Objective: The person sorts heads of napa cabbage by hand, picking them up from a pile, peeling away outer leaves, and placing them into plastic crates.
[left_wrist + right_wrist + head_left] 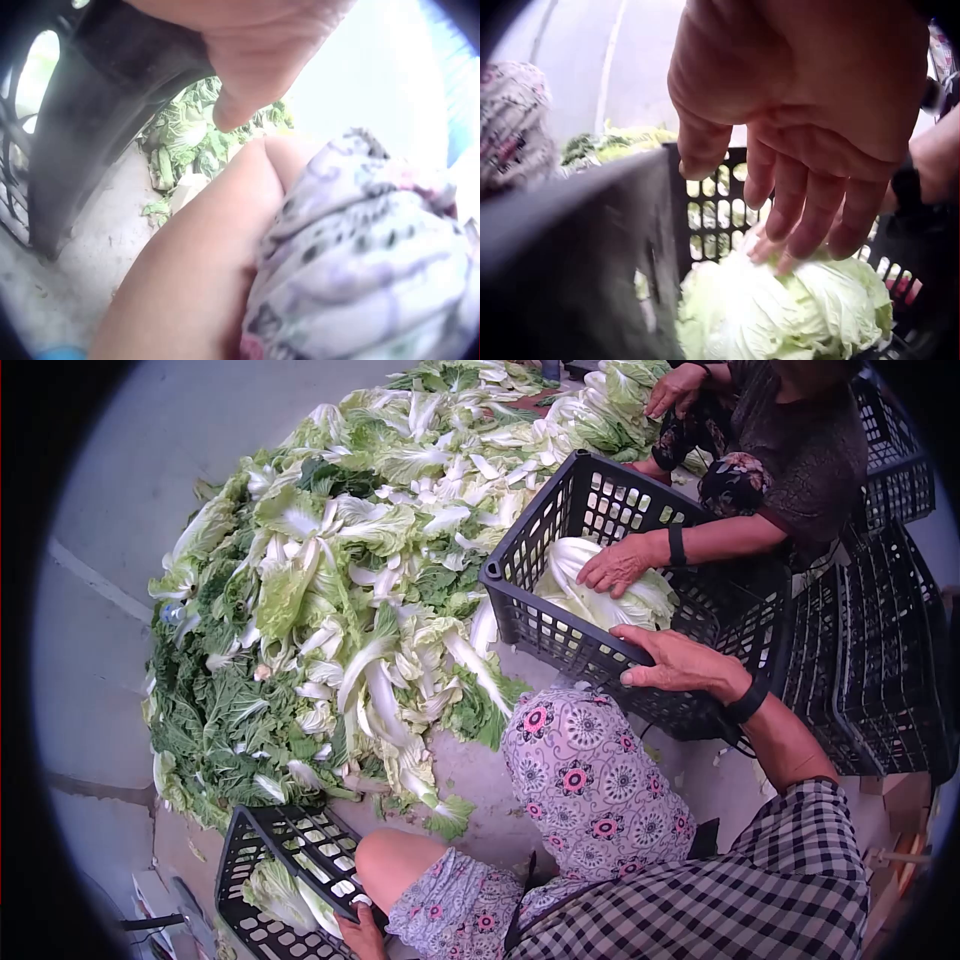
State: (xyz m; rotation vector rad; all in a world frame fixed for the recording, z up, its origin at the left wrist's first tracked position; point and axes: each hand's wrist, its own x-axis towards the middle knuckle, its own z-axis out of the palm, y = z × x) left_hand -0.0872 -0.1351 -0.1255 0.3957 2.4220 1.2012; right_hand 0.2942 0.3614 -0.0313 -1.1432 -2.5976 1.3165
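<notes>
At the right side of the head view my right hand (690, 660) is at the near rim of a large black plastic crate (560, 625). In the right wrist view its fingers reach loosely extended over a napa cabbage (780, 315) inside that crate, with the thumb apart. Another person's hand (615, 565) rests on the same cabbage (570, 575). My left hand (365, 935) holds the edge of a second black crate (240, 850) at lower left; its fingers are mostly hidden. Another napa cabbage (280, 895) lies in that crate.
A big heap of loose cabbage leaves (330, 600) covers the floor ahead and to the left. The other person (800, 450) crouches across the large crate. More black crates (880, 650) stand at the right. My knee (590, 770) in patterned cloth is between the two crates.
</notes>
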